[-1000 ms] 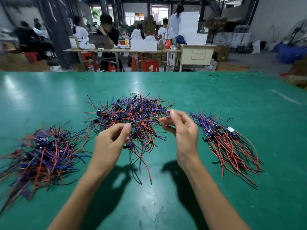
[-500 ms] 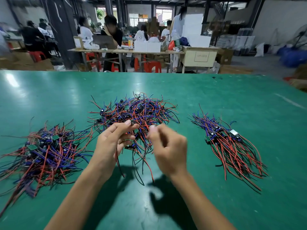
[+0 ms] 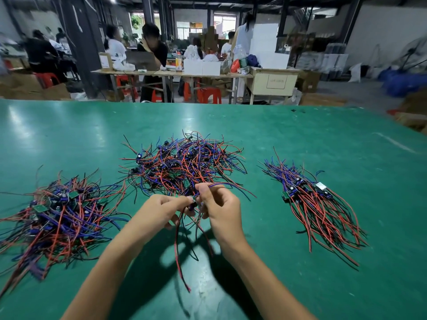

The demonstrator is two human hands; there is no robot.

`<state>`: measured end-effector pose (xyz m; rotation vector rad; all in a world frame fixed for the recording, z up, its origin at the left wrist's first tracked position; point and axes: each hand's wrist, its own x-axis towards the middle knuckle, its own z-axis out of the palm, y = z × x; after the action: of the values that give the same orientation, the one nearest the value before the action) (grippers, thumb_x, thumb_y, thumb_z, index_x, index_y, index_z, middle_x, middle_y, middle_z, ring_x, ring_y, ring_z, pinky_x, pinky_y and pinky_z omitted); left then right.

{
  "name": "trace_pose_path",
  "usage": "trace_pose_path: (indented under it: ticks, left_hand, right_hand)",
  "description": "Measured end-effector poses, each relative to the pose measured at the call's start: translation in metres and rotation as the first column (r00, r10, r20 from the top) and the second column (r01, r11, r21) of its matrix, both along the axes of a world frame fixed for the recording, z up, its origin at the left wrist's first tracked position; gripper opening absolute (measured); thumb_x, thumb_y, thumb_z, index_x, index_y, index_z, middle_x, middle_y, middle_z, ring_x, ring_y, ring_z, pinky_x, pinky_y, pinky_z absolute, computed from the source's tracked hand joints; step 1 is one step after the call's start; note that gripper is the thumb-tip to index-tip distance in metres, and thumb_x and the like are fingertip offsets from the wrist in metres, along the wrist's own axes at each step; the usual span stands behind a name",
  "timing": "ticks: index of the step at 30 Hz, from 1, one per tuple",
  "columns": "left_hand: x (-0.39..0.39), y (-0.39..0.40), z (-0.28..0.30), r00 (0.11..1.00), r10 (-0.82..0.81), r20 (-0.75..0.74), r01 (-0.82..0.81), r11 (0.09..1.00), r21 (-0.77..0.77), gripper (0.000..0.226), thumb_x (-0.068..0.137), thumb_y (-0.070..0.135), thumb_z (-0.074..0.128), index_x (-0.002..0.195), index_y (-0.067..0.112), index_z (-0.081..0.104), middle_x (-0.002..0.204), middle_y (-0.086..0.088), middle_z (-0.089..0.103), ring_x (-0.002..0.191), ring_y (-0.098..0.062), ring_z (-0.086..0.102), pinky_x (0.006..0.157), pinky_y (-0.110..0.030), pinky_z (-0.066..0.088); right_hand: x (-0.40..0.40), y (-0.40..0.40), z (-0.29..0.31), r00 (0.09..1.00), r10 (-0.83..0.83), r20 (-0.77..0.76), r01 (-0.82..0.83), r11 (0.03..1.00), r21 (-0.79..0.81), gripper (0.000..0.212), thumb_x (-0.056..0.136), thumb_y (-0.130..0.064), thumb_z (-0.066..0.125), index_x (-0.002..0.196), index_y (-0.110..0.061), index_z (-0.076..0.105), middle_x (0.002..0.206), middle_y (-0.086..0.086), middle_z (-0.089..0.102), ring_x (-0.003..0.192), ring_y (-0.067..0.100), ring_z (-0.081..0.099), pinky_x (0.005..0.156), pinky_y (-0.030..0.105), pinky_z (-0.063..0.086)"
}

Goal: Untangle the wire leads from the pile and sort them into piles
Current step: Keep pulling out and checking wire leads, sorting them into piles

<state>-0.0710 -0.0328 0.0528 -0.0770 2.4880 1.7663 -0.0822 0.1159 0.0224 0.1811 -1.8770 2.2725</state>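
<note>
One lead (image 3: 182,245) is being pinched by both hands, left (image 3: 159,211) and right (image 3: 219,209), tails hanging toward the body; sorted pile (image 3: 316,204) is nearer right.

Left pile (image 3: 53,218): its near wires blur and run off the left edge. Left hand (image 3: 159,211) and right hand (image 3: 219,209): fingertips hide the part they pinch. Middle pile (image 3: 182,162): near edge hidden behind both hands.

Bare green worktop (image 3: 265,135) open behind and between three wire piles: left pile (image 3: 57,215), middle tangle (image 3: 182,162), right bundle (image 3: 318,204) block passage.
</note>
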Motion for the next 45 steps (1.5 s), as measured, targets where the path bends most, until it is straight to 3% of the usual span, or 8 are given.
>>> trace_pose_path:
  ticks: [5,11,21,25,32,39,42,45]
  left_hand:
    - [0.002,0.003,-0.005,0.996,-0.042,-0.081,0.052,0.991,0.123,0.019,0.090,0.009,0.072,0.095,0.026,0.080,0.093,-0.001,0.079,0.083,-0.008,0.071,0.076,-0.027,0.057]
    - [0.003,0.010,-0.007,0.996,-0.046,-0.083,0.061,0.979,0.192,0.023,0.092,-0.001,0.067,0.084,0.015,0.081,0.078,-0.011,0.077,0.068,-0.012,0.070,0.065,-0.020,0.057]
    - [0.007,0.024,-0.006,0.994,-0.018,0.109,-0.034,0.890,0.454,0.015,0.095,0.012,0.064,0.096,0.002,0.076,0.086,-0.014,0.076,0.072,-0.018,0.073,0.060,-0.025,0.059]
    - [0.007,0.029,-0.006,0.990,0.017,0.138,-0.089,0.841,0.534,0.018,0.094,0.016,0.064,0.101,0.005,0.075,0.088,-0.011,0.076,0.071,-0.016,0.073,0.057,-0.022,0.056]
    - [0.008,0.034,-0.006,0.995,-0.034,0.089,-0.012,0.885,0.465,0.020,0.091,0.008,0.059,0.079,0.006,0.075,0.072,-0.010,0.067,0.051,-0.013,0.055,0.042,-0.022,0.046]
    - [0.009,0.028,-0.007,0.973,-0.189,0.130,0.128,0.918,0.375,0.014,0.083,0.013,0.063,0.076,0.008,0.074,0.071,-0.012,0.067,0.050,-0.013,0.054,0.045,-0.021,0.047]
    - [0.011,0.025,-0.006,0.957,-0.259,0.134,0.204,0.922,0.329,0.015,0.077,0.017,0.064,0.072,0.010,0.076,0.072,-0.014,0.069,0.050,-0.015,0.057,0.046,-0.022,0.049]
    - [0.011,0.021,-0.005,0.938,-0.322,0.128,0.281,0.922,0.266,0.013,0.077,0.016,0.064,0.071,0.011,0.075,0.072,-0.015,0.069,0.051,-0.016,0.059,0.047,-0.023,0.051]
  right_hand:
    - [-0.002,0.005,-0.004,1.000,0.004,-0.017,0.000,0.975,0.222,0.024,0.095,-0.029,0.071,0.074,-0.018,0.072,0.065,-0.009,0.065,0.059,0.002,0.053,0.062,0.019,0.043]
    - [-0.001,0.010,-0.006,1.000,-0.016,0.013,0.011,0.958,0.285,0.028,0.090,-0.039,0.076,0.073,-0.017,0.071,0.061,-0.007,0.066,0.054,0.001,0.051,0.058,0.017,0.042]
    - [0.000,0.007,0.002,0.979,0.177,0.105,-0.186,0.979,0.079,0.028,0.106,-0.022,0.052,0.103,-0.010,0.077,0.093,0.003,0.077,0.078,0.009,0.066,0.068,0.021,0.054]
    - [0.003,0.005,0.005,0.985,0.167,0.053,-0.172,0.979,0.110,0.030,0.107,-0.014,0.046,0.100,-0.010,0.075,0.091,0.000,0.074,0.076,0.006,0.068,0.068,0.018,0.052]
    - [0.001,0.000,0.001,0.996,0.011,0.083,-0.023,0.989,0.147,0.035,0.100,-0.016,0.047,0.078,-0.019,0.074,0.063,-0.003,0.063,0.053,0.018,0.053,0.050,0.025,0.045]
    - [-0.013,0.019,0.010,0.969,-0.133,0.206,0.109,0.987,0.122,0.029,0.097,-0.017,0.046,0.078,-0.022,0.068,0.081,-0.002,0.076,0.048,0.011,0.055,0.047,0.023,0.041]
    - [-0.017,0.031,0.015,0.935,-0.134,0.329,0.138,0.990,0.011,0.026,0.097,-0.016,0.046,0.080,-0.018,0.065,0.076,-0.001,0.076,0.048,0.011,0.053,0.044,0.022,0.042]
    - [-0.018,0.044,0.018,0.792,0.225,0.568,0.012,0.924,-0.382,0.026,0.094,-0.022,0.048,0.072,-0.021,0.061,0.064,-0.006,0.067,0.042,0.010,0.039,0.045,0.021,0.037]
